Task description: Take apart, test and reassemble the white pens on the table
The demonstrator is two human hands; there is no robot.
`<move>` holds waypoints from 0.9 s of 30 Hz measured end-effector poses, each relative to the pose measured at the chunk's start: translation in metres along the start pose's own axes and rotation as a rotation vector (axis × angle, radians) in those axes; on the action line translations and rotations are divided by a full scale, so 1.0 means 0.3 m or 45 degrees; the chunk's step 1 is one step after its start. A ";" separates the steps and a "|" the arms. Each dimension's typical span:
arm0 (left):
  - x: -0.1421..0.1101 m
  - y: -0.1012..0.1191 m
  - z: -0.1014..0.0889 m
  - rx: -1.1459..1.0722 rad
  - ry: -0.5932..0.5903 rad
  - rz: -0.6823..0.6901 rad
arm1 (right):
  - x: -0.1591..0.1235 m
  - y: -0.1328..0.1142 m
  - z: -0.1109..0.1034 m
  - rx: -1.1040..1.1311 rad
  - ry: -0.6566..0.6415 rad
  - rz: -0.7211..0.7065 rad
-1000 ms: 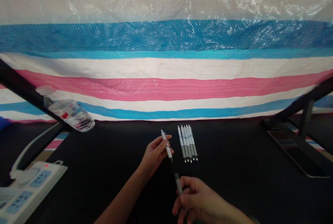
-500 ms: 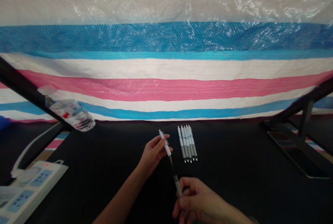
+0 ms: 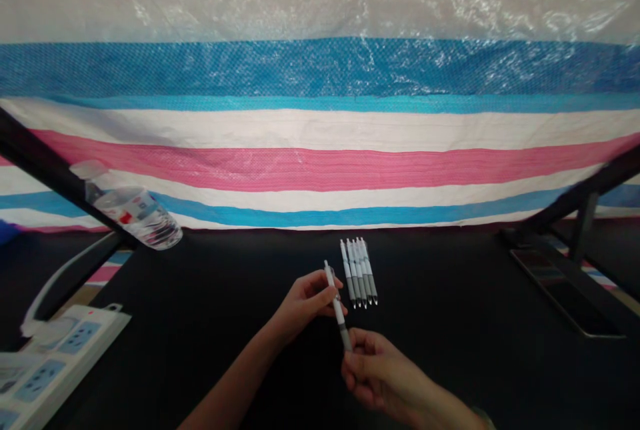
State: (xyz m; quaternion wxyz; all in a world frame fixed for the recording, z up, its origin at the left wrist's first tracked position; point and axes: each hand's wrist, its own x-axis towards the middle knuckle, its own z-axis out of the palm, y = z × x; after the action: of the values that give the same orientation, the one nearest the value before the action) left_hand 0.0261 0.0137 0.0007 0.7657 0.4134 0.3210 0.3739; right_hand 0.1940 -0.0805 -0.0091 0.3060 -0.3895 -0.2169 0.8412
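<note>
A white pen [image 3: 335, 297] with a grey grip is held between my two hands, its clicker end pointing away from me. My left hand [image 3: 311, 298] pinches the white upper barrel. Around the grey lower part the fingers of my right hand [image 3: 375, 367] are closed, hiding the tip. The two parts of the pen meet, or almost meet; a thin dark band shows between them. Just beyond, several white and grey pens [image 3: 359, 273] lie side by side on the black table [image 3: 440, 323], tips towards me.
A clear plastic bottle [image 3: 145, 217] leans at the back left by a black frame bar [image 3: 50, 167]. A white power strip [image 3: 75, 350] with a cable sits at the left. On the right lies a dark phone [image 3: 565, 293]. Striped sheeting [image 3: 320, 170] hangs behind the table.
The pen's upper barrel and grey grip part have come together, covering the dark refill that showed between them. My left hand moved right and towards me; my right hand rose slightly.
</note>
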 end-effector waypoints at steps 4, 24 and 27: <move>-0.005 0.001 0.003 -0.010 -0.069 -0.027 | 0.003 0.006 -0.006 0.026 0.000 0.018; 0.001 0.016 0.008 -0.138 0.160 0.041 | -0.010 0.004 -0.007 0.003 -0.060 -0.079; 0.001 0.017 0.009 -0.139 0.174 0.043 | -0.008 0.007 -0.008 0.040 -0.064 -0.050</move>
State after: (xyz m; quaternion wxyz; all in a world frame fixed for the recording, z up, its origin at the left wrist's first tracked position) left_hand 0.0267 0.0147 0.0063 0.7569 0.3499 0.3447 0.4311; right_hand 0.1965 -0.0833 -0.0106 0.3229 -0.3592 -0.2187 0.8479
